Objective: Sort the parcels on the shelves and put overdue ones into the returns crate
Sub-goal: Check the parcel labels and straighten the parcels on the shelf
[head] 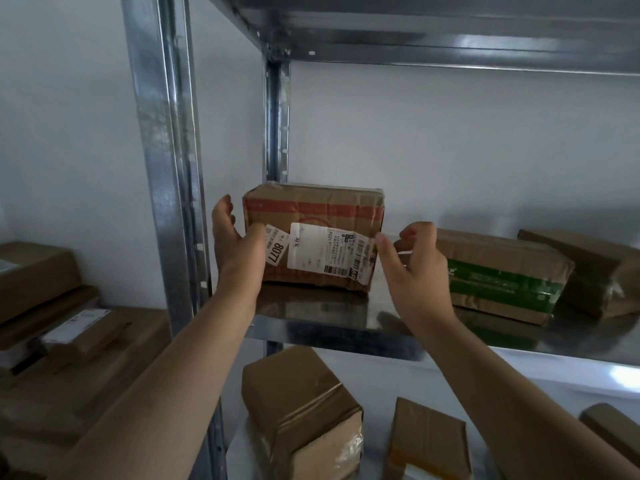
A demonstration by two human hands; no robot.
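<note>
The left hand [239,247] is reaching up to the left end of a cardboard parcel [313,237], its fingers loosely spread and its thumb lying against the near face beside a small white sticker [276,252] reading "8077". Whether the fingers behind the box are actually gripping it cannot be told. The right hand [414,261] is hovering at the parcel's right end, fingers curled and apart, the thumb tip touching or almost touching the near right corner; it is holding nothing.

The parcel is sitting on the middle metal shelf [329,317], near its left end, close to the rear upright post [277,126]. A red band is running across its upper part, and a large white shipping label [322,251] with barcodes and small print is covering the near face; "P021" is showing on it, the rest being too small to read.

To the right on the same shelf, a second parcel with green tape [502,275] is lying flat, and a plain brown parcel [581,271] is lying further right, at an angle.

On the lower shelf, a taped brown box [301,410] is standing below the hands, with a flatter brown parcel [429,441] to its right and another [613,431] at the right edge.

Left of the near upright post [166,168], more cardboard boxes [79,358] are stacked, one bearing a white label that is blurred.
</note>
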